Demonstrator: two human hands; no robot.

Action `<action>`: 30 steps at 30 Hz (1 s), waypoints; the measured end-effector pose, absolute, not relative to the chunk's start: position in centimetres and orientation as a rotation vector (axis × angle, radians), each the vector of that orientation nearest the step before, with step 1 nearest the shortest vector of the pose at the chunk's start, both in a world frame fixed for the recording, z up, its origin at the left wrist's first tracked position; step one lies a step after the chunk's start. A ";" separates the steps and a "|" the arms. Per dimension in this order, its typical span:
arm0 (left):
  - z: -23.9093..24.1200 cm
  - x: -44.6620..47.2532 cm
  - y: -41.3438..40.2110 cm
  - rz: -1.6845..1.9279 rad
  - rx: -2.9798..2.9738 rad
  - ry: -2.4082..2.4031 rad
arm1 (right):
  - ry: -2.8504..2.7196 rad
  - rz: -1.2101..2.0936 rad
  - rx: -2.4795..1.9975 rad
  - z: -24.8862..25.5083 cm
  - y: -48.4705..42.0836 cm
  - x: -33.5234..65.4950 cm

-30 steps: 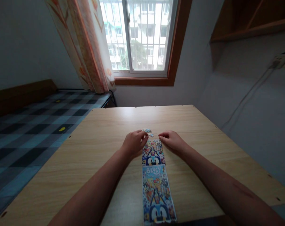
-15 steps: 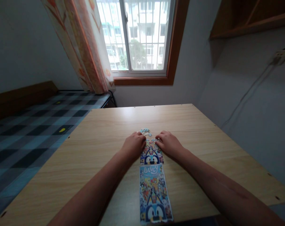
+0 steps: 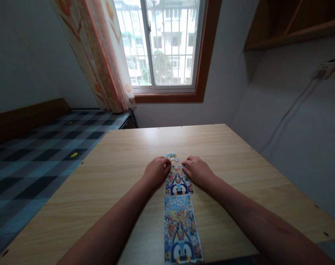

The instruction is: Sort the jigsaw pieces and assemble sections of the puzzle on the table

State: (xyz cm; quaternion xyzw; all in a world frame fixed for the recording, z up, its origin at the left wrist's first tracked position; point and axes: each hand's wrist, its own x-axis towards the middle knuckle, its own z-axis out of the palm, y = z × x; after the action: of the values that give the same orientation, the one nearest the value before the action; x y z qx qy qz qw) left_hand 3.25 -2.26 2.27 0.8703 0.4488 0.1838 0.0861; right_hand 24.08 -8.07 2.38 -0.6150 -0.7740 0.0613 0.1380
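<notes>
A partly assembled jigsaw puzzle lies on the table, its lower part showing a blue cartoon dog's face. At its upper left corner, my left hand has curled fingers closed on the edge. My right hand closes on the upper right edge with bent fingers and thumb. Whether a loose piece is under either hand's fingertips is too small to tell. Just beyond the hands, several loose puzzle pieces form a small pile. Below the puzzle, nearer me, a picture sheet marked "Bluey" shows the same dog.
The light wooden table stretches out under both forearms. On the left stands a bed with a checked cover. A window with a curtain is ahead. A wall shelf and a cable are at the right.
The view has tipped up slightly, so the scene sits a little lower. Both hands stay at the puzzle's upper corners, with only small finger movements.
</notes>
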 end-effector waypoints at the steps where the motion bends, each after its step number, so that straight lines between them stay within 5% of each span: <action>1: 2.2 3.2 -2.2 0.573 2.585 1.323 | -2.238 0.174 -1.776 2.4 -8.1 24.1; 23: 1.5 2.3 0.3 1.145 2.177 1.452 | -2.184 0.222 -1.767 2.1 -7.6 24.2; 30: 2.0 2.8 -1.6 0.839 2.506 1.202 | -2.077 0.297 -1.699 1.7 -7.4 24.5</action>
State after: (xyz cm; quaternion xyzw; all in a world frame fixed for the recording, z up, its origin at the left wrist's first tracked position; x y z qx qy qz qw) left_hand 2.82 -1.59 1.96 0.8570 0.4112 0.2869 0.1191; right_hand 24.54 -7.40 1.68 -0.6140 -0.7506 0.1074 0.2194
